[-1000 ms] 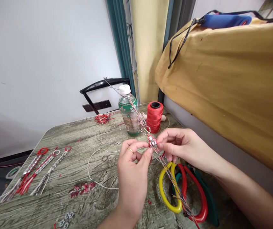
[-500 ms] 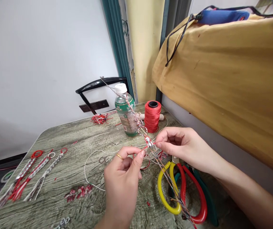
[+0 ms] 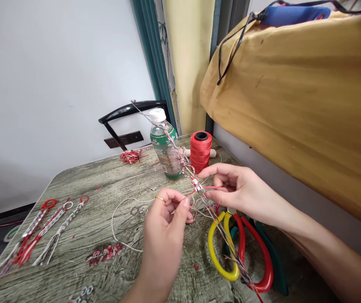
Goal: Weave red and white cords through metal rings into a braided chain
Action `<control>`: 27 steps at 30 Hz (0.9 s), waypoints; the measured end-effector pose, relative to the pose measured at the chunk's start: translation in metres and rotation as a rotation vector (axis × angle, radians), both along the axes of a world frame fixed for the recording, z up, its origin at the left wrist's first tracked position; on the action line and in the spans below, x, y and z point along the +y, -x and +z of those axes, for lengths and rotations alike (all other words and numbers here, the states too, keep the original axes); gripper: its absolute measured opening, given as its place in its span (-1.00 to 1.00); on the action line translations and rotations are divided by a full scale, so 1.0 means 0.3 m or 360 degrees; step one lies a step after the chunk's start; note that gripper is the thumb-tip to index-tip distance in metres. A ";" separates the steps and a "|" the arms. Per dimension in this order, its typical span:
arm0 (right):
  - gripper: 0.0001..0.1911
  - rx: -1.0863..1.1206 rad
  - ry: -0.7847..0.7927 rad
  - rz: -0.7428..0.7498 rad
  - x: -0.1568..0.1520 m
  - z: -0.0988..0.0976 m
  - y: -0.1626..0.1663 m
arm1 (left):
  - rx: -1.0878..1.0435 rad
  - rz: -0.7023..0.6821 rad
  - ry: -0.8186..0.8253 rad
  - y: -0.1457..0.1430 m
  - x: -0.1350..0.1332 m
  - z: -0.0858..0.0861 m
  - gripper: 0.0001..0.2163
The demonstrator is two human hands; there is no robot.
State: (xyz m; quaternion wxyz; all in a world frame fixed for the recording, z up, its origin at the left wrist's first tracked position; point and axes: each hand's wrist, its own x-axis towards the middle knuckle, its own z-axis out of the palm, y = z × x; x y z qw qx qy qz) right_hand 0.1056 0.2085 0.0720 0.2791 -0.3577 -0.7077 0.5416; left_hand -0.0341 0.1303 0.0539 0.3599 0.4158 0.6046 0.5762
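A braided cord [image 3: 180,158] of red, white and silver strands runs taut from the cap of a green water bottle [image 3: 164,147] down past the table's near edge. A small knot with a metal ring [image 3: 196,184] sits on it between my hands. My left hand [image 3: 164,229] pinches a red strand on the knot's left side. My right hand [image 3: 235,189] pinches a red strand on the right side, its index finger stretched over the knot. Both hands hover just above the wooden table [image 3: 110,235].
A red thread spool [image 3: 201,152] stands behind the knot. Yellow-handled and red-handled scissors [image 3: 231,248] lie under my right wrist. Finished red and silver chains [image 3: 44,229] lie at the left, with loose rings [image 3: 84,292], red scraps [image 3: 104,253] and a white cord [image 3: 117,227]. A yellow-covered bed [image 3: 294,101] borders the right.
My hands have drawn apart, each pulling a red strand sideways away from the knot. The left hand has dropped lower and to the left. The view has shifted slightly.
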 end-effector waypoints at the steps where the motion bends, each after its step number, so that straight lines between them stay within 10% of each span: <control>1: -0.76 -0.0024 -0.0008 -0.0003 0.000 -0.005 0.003 | -0.0013 -0.0006 0.0039 -0.006 0.006 0.004 -0.93; 27: -0.83 -0.0626 -0.0641 -0.0029 -0.026 0.027 -0.026 | 0.0697 0.0025 0.0030 -0.001 0.014 -0.023 -0.91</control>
